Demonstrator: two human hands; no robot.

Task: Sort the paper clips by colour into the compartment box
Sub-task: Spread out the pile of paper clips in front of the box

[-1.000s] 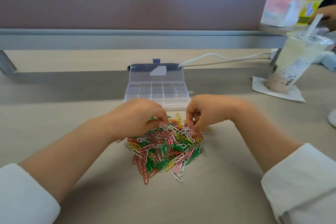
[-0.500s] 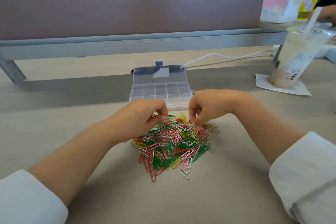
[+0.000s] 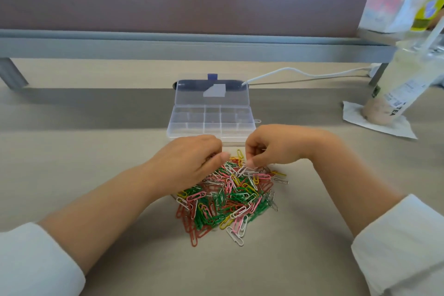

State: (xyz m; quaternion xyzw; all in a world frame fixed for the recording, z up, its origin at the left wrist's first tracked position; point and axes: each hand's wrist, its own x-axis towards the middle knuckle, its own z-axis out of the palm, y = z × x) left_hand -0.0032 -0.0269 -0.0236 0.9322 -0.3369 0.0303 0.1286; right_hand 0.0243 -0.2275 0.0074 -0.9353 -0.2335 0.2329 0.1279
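Observation:
A heap of paper clips (image 3: 228, 199) in green, red, pink, yellow and white lies on the desk in front of me. Just beyond it stands the clear compartment box (image 3: 211, 125), lid (image 3: 189, 96) folded open at the back; its compartments look empty. My left hand (image 3: 189, 163) lies curled over the heap's far left edge, thumb pressed to the fingers with clips under them; most of what it holds is hidden. My right hand (image 3: 271, 146) hovers over the far right edge and pinches a white clip (image 3: 243, 170) between thumb and forefinger.
A white cable (image 3: 288, 72) runs from behind the box to the right. At the right, a drink cup with a straw (image 3: 403, 81) stands on a paper napkin (image 3: 384, 125). A grey rail (image 3: 192, 48) and partition close off the back. Another person sits beyond it.
Both hands stay at the heap's far edge, fingers working among the clips. The view has tilted a little. No clip has gone into the box.

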